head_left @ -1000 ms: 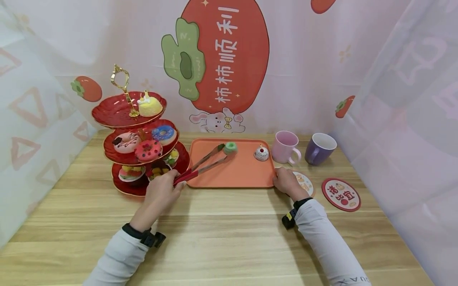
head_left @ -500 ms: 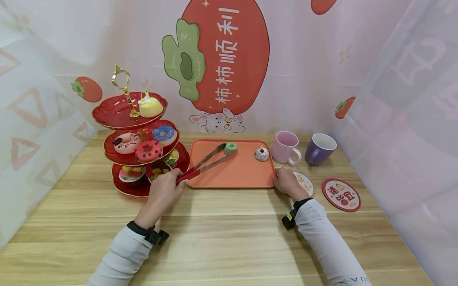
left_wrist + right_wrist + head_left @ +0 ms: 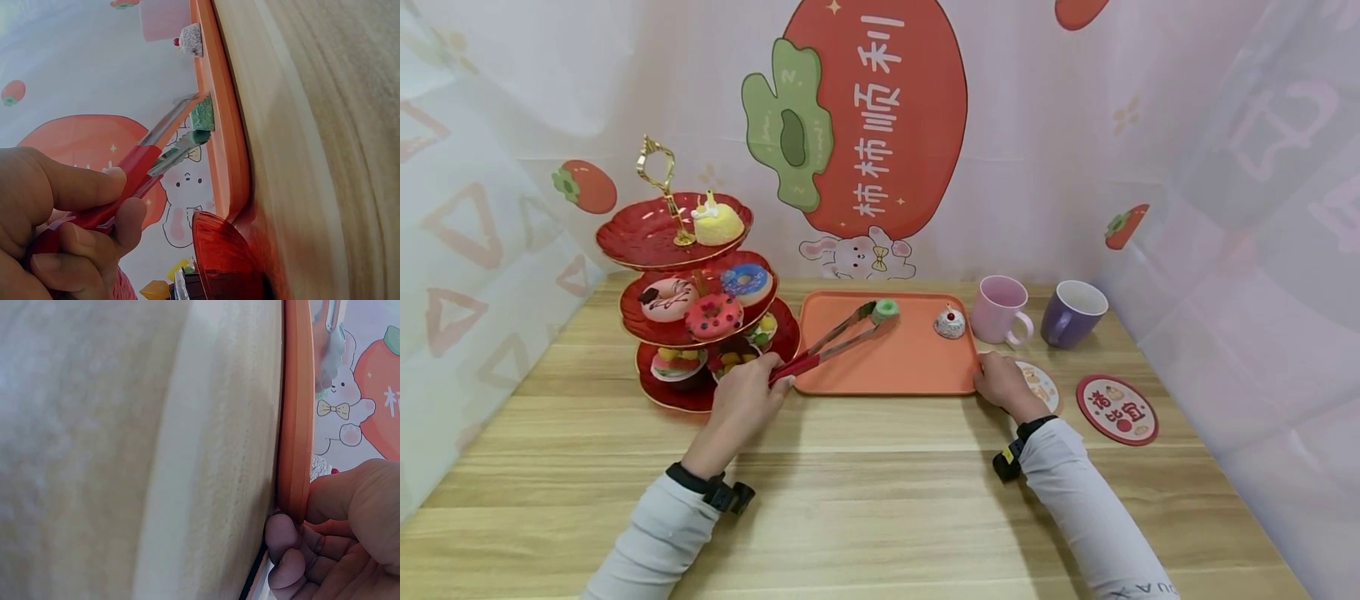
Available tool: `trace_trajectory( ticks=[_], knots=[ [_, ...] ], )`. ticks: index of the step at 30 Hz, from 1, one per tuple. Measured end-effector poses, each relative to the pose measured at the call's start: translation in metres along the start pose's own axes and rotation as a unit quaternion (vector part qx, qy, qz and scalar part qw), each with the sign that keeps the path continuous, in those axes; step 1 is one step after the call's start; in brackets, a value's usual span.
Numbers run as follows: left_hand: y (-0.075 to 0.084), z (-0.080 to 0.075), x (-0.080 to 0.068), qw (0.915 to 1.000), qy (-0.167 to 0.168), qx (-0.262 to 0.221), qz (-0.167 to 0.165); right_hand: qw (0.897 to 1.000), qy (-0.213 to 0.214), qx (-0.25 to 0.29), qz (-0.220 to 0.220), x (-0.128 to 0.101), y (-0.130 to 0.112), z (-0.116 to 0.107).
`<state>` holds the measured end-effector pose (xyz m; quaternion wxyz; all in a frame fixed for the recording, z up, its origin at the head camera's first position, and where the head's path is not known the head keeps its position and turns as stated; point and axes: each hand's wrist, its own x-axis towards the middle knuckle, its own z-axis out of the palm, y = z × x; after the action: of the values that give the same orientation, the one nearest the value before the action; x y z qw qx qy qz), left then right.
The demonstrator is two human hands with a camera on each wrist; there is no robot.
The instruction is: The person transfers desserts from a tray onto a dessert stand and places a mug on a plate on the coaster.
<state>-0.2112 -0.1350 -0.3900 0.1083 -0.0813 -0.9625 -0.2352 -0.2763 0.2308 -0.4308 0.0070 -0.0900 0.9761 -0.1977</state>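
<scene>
My left hand [image 3: 747, 408] grips the red handles of a pair of metal tongs [image 3: 835, 340]. In the left wrist view the tongs' tips stand on either side of a small green cake [image 3: 202, 114]; whether both touch it I cannot tell. That cake sits on an orange tray [image 3: 887, 367], towards its back edge. The tray's right front corner is pinched between thumb and fingers of my right hand [image 3: 1002, 385], its thumb inside the rim and fingertips beneath. A white speckled cake [image 3: 950, 323] topped with a red cherry stands at the tray's right end.
A red three-tier stand [image 3: 647, 240] with toy doughnuts and cakes is close by my left hand. Beyond the tray's right end stand a pink mug [image 3: 997, 310] and a purple mug [image 3: 1072, 315]. Two round coasters, one red-rimmed [image 3: 1117, 409], lie near my right hand.
My left hand and the tongs have shifted very slightly to the right. The tips are still at the green cake, and my right hand keeps its place on the tray corner.
</scene>
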Motion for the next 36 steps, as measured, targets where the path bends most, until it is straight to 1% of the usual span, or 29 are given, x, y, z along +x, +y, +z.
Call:
trace_trajectory(
  ticks=[7, 12, 18, 21, 28, 32, 36],
  knots=[
    [0.002, -0.001, 0.001, 1.0, -0.002, -0.004, -0.001, 1.0, 0.003, 0.0, -0.003, 0.0, 0.001, -0.001],
    [0.0, -0.006, 0.0, 0.9999, -0.006, -0.007, -0.007, 1.0, 0.002, 0.006, 0.003, 0.0, 0.002, -0.002],
    [-0.002, -0.013, -0.004, 0.9999, -0.001, -0.003, -0.013, 1.0, 0.009, 0.003, -0.003, 0.001, 0.001, 0.0],
    [-0.001, -0.017, -0.007, 1.0, 0.003, -0.002, -0.008, 1.0, 0.008, 0.001, 0.0, 0.0, 0.001, 0.001],
    [0.0, -0.027, -0.013, 0.9997, 0.019, -0.009, 0.015, 1.0, 0.004, 0.004, 0.005, 0.0, 0.001, 0.002],
    [0.001, -0.032, -0.016, 0.9993, 0.027, -0.013, 0.023, 1.0, 0.008, -0.005, -0.002, 0.0, 0.001, 0.002],
    [0.003, -0.038, -0.02, 0.9992, 0.026, -0.011, 0.028, 1.0, 0.014, -0.012, -0.006, 0.001, 0.001, 0.002]
  ],
)
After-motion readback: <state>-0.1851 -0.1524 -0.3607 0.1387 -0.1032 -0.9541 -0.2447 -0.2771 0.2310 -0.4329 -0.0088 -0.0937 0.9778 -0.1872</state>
